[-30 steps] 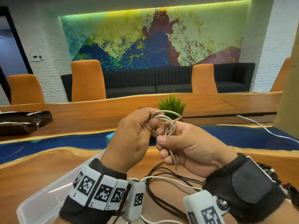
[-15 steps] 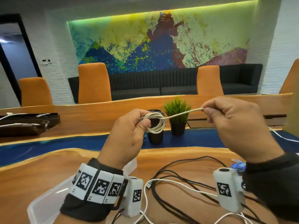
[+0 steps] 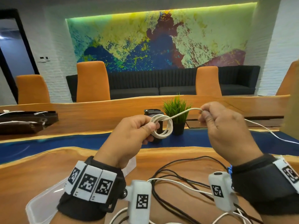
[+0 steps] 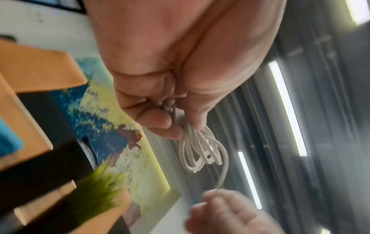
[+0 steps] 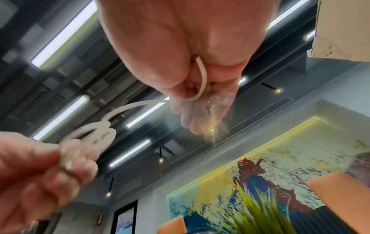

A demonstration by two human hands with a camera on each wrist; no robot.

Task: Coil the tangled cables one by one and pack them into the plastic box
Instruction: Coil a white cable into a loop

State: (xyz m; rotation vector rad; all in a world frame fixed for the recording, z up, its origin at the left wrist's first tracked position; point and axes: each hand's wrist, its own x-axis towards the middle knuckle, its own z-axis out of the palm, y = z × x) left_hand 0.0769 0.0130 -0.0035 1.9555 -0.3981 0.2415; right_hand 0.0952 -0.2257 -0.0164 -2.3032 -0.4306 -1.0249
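A small coil of white cable hangs in the air above the table, pinched by my left hand between thumb and fingers. Its free end runs up and right to my right hand, which pinches it taut at about head-of-plant height. The left wrist view shows the coil dangling from my curled fingers. In the right wrist view the cable passes through my closed fingers. A clear plastic box lies on the table at the lower left, under my left wrist.
Black cables and another white cable lie tangled on the wooden table below my hands. A potted green plant and a black cup stand just behind. One more white cable trails off right.
My right hand left the coil and pulled the cable's free end out to the right and up. The coil stays in my left hand, now slightly larger and lower.
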